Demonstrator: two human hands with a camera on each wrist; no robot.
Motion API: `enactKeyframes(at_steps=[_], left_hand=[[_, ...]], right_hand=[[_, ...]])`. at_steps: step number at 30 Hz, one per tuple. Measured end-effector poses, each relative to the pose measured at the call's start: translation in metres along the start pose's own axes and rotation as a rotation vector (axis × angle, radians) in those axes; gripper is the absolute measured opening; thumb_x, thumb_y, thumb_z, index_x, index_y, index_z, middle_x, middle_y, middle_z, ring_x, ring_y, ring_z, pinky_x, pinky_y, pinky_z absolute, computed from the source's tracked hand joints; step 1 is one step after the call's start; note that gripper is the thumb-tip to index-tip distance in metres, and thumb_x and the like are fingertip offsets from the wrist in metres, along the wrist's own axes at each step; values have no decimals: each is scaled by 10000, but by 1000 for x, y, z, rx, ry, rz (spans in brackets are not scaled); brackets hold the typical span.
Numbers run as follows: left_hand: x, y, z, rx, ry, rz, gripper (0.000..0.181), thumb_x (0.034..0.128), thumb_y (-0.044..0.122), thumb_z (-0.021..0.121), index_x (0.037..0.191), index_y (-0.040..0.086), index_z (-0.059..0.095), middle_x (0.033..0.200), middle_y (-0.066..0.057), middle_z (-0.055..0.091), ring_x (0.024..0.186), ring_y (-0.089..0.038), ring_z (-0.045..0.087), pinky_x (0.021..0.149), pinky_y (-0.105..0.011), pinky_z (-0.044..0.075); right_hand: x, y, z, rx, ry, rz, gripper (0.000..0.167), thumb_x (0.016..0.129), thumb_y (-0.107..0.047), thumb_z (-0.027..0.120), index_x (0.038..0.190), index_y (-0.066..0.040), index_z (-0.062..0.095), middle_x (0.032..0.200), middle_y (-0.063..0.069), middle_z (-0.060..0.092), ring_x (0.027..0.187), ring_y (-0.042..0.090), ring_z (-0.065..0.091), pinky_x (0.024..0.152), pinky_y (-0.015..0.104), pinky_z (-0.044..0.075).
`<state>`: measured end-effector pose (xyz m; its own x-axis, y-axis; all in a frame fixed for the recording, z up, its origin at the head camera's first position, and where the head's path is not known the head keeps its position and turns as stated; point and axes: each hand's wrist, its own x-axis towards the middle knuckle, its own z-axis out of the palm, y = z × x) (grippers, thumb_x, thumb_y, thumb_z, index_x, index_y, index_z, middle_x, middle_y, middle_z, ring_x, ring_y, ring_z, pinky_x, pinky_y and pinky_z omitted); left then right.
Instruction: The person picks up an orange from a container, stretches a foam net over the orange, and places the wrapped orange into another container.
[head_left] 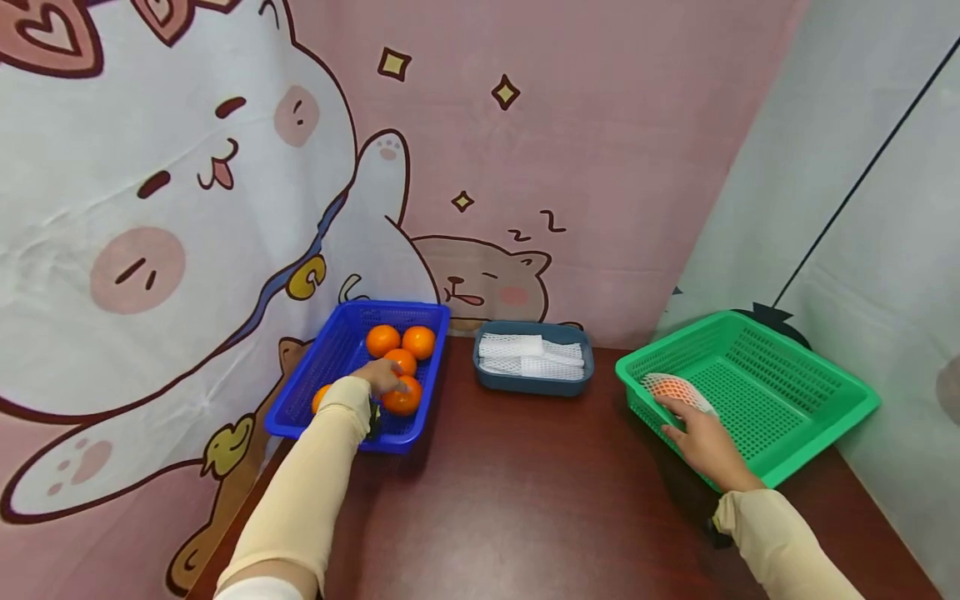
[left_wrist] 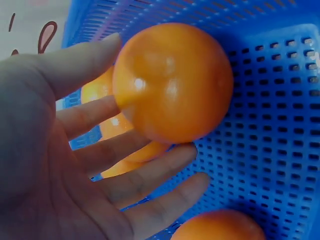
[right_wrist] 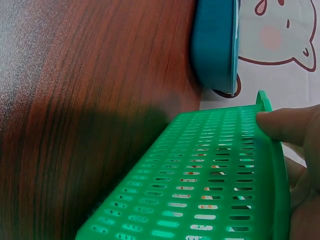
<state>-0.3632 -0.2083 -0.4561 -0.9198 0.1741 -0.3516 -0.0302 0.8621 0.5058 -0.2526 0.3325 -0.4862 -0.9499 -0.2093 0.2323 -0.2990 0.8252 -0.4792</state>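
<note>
My left hand [head_left: 381, 377] reaches into the blue basket [head_left: 408, 445] at the left, where several oranges lie. In the left wrist view, its thumb and loosely extended fingers are spread beside one orange [left_wrist: 172, 82], the fingertips at or just behind its edge. At the right, my right hand [head_left: 708, 442] lies over the near-left rim of the green basket [head_left: 821, 454]. Its fingers are beside an orange in a white foam net [head_left: 678, 390] inside. The right wrist view shows the thumb [right_wrist: 287, 125] at the green rim; the other fingers are mostly hidden.
A dark blue-grey tray [head_left: 532, 385] with white foam net sleeves [head_left: 551, 365] stands between the two baskets at the back. All stand on a dark brown wooden table [head_left: 517, 492]. A cartoon-printed curtain [head_left: 600, 167] hangs right behind them.
</note>
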Motion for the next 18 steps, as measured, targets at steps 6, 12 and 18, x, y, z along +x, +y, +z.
enactKeyframes(at_steps=[6,12,18], left_hand=[[2,-2,8,-55,-5,-47,677,880,274,710,1370,-98,428,1374,-306,445,1261,-430,415,1040,-489,352],[4,-2,11,-26,27,-39,692,827,273,766,1295,-122,444,1288,-314,502,1219,-446,455,1022,-487,372],[2,6,3,-8,44,-18,758,784,279,813,1354,-79,465,1323,-293,498,1178,-414,495,944,-472,448]], right_hand=[[0,-3,2,-1,-19,-2,536,903,-42,662,1404,1,476,1321,277,534,1096,455,566,829,598,459],[-1,-4,3,9,-13,5,538,899,-33,661,1403,8,476,1356,279,503,1127,470,546,838,596,459],[-1,-1,-1,3,-7,16,544,899,-35,664,1407,2,473,1319,293,527,1107,475,553,866,633,422]])
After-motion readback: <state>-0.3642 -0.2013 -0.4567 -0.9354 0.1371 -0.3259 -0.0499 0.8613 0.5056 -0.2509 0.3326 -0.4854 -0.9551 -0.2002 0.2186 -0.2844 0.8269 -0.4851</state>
